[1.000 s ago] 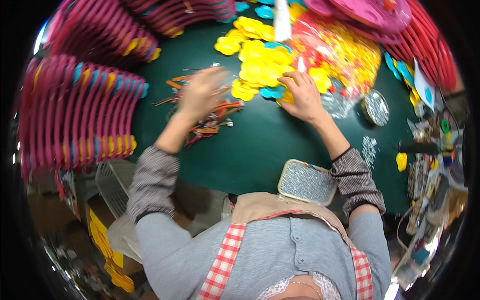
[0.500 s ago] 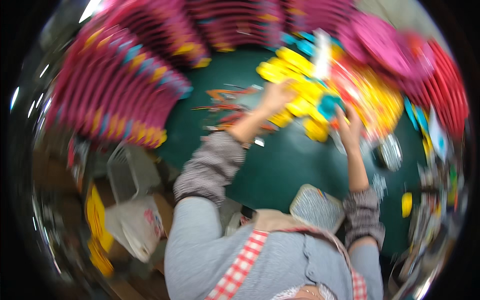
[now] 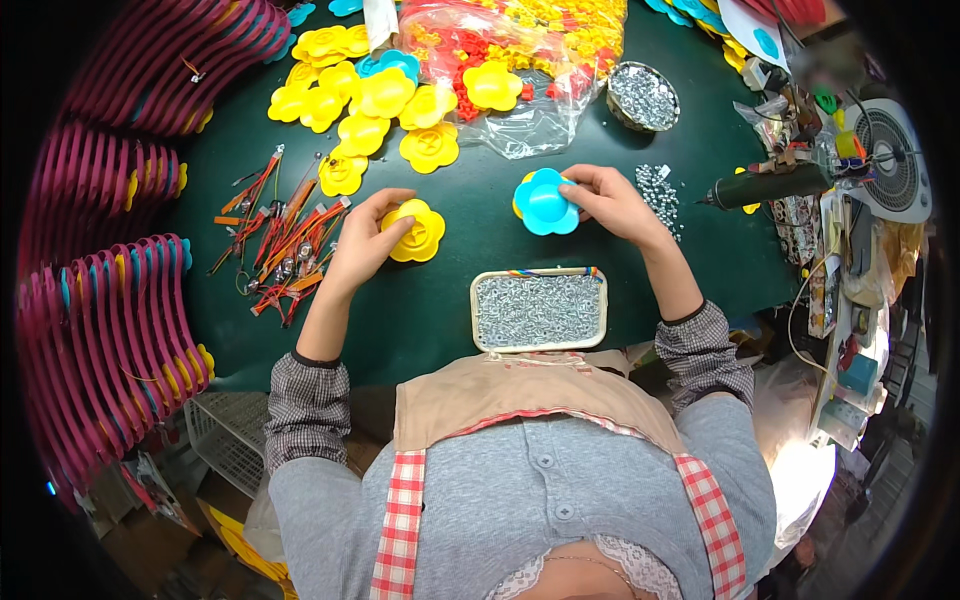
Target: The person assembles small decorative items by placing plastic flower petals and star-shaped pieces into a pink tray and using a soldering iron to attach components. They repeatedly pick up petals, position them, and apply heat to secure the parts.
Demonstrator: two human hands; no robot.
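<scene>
The left hand (image 3: 368, 240) is lying over the left edge of a yellow flower-shaped plastic piece (image 3: 418, 231), fingers curled around its rim and gripping it as it sits on the dark green worktop (image 3: 440, 310). The right hand (image 3: 612, 203) is pinching a blue flower-shaped piece (image 3: 547, 201), which has a sliver of yellow showing behind it, and is holding it just above the worktop at about 3 o'clock from the yellow one.

At 6 o'clock from the two hands, a rectangular tray (image 3: 539, 308) of small silver screws is resting near the worktop's front edge. At 9 o'clock from the left hand, a scatter of orange and red wired parts (image 3: 283, 242) is lying. At 12 o'clock, a cluster of loose yellow flower pieces (image 3: 362, 108) is spreading out beside a clear plastic bag (image 3: 510, 70) of red and yellow bits. A round dish of screws (image 3: 643, 97) is sitting at 1 o'clock, with loose screws (image 3: 657, 193) just right of the right hand. An electric screwdriver (image 3: 768, 186) is lying at 3 o'clock. Stacks of magenta plastic pieces (image 3: 105, 330) are curving along the left side.
</scene>
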